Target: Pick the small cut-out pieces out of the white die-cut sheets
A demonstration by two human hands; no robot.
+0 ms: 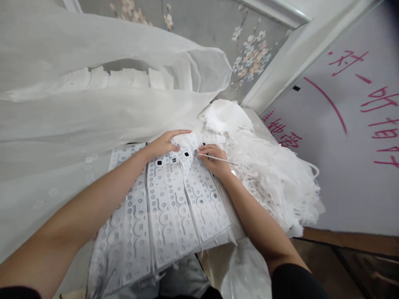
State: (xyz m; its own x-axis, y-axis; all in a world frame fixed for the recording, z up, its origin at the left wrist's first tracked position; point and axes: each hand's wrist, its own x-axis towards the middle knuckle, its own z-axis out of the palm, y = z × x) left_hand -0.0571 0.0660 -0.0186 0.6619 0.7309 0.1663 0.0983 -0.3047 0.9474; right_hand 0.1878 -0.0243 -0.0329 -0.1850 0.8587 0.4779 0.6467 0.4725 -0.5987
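Observation:
White sheets (pixel 174 224) patterned with grey circles, curved lines and cut-out shapes lie side by side in front of me. Several small black squares (pixel 186 154) show in a row near their far end. My left hand (pixel 162 144) rests on the far part of the sheets, thumb and fingers apart. To its right, my right hand (pixel 215 161) pinches a thin pale stick (pixel 218 158) whose tip is close to the sheet's surface. The stick's exact kind is too small to tell.
A heap of white stringy scraps (pixel 274 182) lies to the right, with white rounded pieces (pixel 229 116) behind it. Sheer white fabric (pixel 93 112) spreads across the left and back. A whiteboard (pixel 349 174) with red writing stands at right. A clear plastic bag (pixel 246 270) hangs below.

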